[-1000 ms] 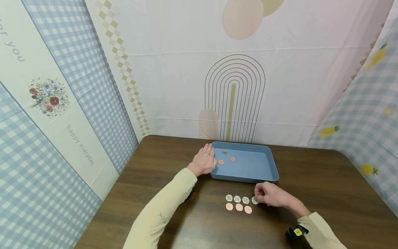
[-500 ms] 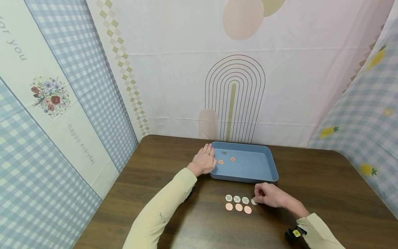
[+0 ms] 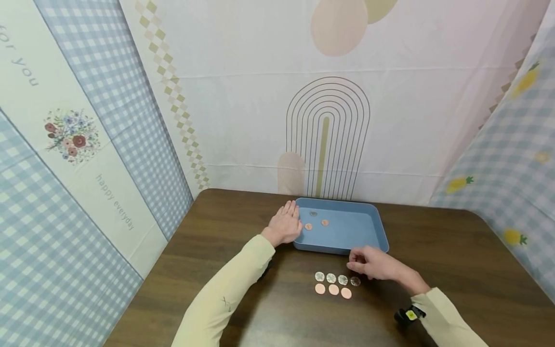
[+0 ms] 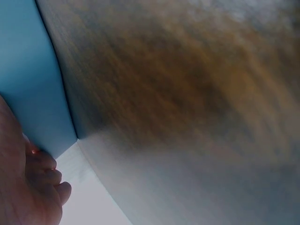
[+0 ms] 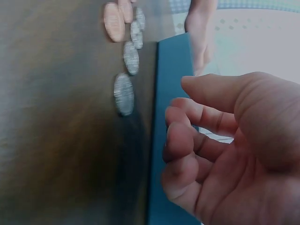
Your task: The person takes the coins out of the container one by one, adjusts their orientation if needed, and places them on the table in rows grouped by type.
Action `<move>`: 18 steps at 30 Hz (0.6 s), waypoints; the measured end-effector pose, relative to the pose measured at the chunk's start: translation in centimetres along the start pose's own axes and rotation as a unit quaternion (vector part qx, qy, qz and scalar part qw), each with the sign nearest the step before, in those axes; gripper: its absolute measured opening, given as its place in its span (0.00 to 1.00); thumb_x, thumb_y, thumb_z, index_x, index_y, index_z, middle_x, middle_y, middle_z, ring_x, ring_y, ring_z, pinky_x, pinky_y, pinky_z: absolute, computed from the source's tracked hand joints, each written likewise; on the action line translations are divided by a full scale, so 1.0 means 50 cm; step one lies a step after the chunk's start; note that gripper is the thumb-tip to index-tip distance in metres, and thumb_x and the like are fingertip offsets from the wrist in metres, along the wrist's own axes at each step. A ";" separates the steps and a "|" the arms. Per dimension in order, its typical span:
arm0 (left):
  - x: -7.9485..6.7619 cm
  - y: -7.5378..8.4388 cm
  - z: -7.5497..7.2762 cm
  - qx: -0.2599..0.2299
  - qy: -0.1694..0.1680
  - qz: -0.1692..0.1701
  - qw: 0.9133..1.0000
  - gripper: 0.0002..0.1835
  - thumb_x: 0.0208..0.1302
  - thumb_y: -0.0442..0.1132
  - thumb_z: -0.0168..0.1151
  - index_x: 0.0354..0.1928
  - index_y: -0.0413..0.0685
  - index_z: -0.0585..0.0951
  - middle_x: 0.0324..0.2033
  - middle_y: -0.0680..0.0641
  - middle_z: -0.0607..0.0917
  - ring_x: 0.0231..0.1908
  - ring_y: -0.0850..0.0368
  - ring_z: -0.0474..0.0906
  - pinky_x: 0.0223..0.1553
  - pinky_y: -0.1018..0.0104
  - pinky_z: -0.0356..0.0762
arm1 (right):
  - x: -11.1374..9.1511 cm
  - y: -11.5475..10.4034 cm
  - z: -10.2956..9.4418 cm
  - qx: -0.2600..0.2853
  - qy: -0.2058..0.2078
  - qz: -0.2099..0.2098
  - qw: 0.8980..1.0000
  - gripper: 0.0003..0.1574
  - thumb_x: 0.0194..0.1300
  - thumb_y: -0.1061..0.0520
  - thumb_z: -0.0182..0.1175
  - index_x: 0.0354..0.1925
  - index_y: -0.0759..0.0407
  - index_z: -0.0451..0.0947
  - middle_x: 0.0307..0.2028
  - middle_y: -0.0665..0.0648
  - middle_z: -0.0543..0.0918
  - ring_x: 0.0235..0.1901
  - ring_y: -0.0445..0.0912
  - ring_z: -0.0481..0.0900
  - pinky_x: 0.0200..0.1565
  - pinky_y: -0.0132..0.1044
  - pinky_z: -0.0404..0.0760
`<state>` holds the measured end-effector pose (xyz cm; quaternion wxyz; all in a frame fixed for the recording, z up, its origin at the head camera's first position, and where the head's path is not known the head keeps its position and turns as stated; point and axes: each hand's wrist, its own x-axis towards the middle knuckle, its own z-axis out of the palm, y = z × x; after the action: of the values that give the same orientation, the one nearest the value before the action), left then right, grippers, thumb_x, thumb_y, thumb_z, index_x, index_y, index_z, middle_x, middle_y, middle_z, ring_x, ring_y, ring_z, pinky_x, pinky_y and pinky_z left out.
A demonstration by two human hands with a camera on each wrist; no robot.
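My left hand point(image 3: 284, 224) rests along the left rim of a blue tray point(image 3: 347, 228), its fingers pointing toward the back. In the left wrist view some fingers point(image 4: 44, 176) show beside the tray's wall point(image 4: 37, 84). Two copper coins and one darker silver coin point(image 3: 313, 213) lie in the tray's left part. Near its front right corner hovers my right hand point(image 3: 377, 263), loosely curled, thumb apart from the fingertips and nothing between them. Several silver coins form a row below, the rightmost silver coin point(image 5: 124, 93) nearest that hand. Three copper coins point(image 3: 333, 289) line up in front of them.
Everything stands on a dark brown wooden table point(image 3: 225, 212). A patterned white cloth point(image 3: 243, 120) hangs just behind its back edge. Checked blue cloths hang at the left and right sides.
My right hand has let go of the rightmost silver coin and risen slightly back and left, toward the tray. That coin now lies in full view. The left hand stays put.
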<state>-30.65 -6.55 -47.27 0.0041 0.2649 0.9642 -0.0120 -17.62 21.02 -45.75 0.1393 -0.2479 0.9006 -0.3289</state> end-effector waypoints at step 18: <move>0.026 0.005 -0.005 0.003 -0.003 -0.018 1.000 0.33 0.75 0.48 0.31 0.76 0.37 0.53 0.77 0.40 0.51 0.78 0.47 0.45 0.77 0.55 0.49 | 0.080 -0.002 -0.060 -0.027 0.046 -0.035 0.998 0.07 0.70 0.55 0.58 0.39 0.56 0.78 0.24 0.57 0.80 0.15 0.38 0.74 0.21 0.33 0.77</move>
<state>-31.63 -5.67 -47.06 0.0060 0.2476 0.9687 -0.0157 -22.20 20.37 -43.83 0.0796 -0.2673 0.9055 -0.3198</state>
